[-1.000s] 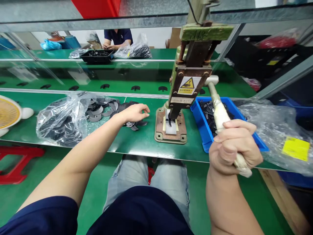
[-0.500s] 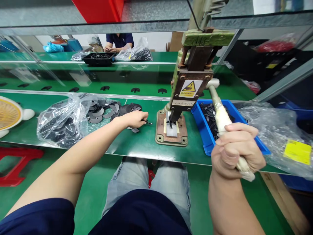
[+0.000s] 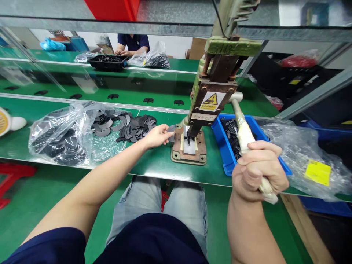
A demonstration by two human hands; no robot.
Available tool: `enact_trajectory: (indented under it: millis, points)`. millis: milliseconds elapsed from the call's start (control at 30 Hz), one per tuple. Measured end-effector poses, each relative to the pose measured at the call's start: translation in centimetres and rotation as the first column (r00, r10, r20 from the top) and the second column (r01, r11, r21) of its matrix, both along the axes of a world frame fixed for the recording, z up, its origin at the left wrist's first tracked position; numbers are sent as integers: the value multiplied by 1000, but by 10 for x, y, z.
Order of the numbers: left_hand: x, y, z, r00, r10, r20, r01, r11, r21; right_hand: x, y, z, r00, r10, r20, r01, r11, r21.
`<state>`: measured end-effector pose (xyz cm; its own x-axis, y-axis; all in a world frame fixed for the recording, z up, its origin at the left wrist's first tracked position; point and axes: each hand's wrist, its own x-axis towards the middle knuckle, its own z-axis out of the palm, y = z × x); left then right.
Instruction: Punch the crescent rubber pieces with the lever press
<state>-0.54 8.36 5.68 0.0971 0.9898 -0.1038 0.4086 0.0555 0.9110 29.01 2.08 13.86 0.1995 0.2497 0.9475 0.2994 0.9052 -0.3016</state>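
A dark curved piece [image 3: 172,129] is at the left edge of the base of a hand press [image 3: 217,69]; whether it touches the base cannot be told. The left grip [image 3: 159,136] pinches this piece between thumb and fingers. The right grip [image 3: 260,171] is wrapped tightly around the press's pale lever handle [image 3: 243,130], which slants from the press toward the near right. A warning label [image 3: 211,101] is on the front of the press, and a pale plate [image 3: 189,148] lies on its base.

Just left of the left grip, a pile of dark curved pieces [image 3: 139,128] lies on the green tabletop [image 3: 152,161], beside a clear plastic bag [image 3: 62,135] with more of them inside. Right of the press, a blue bin [image 3: 226,161] holds thin black parts. Farther right lies clear plastic with a yellow label [image 3: 317,172]. Beyond the tabletop, small black parts [image 3: 148,100] sit in a spaced row. At the far left, a person [image 3: 134,43] sits behind a black tray [image 3: 106,66].
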Motion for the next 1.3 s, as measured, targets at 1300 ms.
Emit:
enact_trajectory:
  millis: [1300]
  points:
    - [53,14,9,957,129,261,-10,911,-413,4,52,141,970,38,239,-27,999,-46]
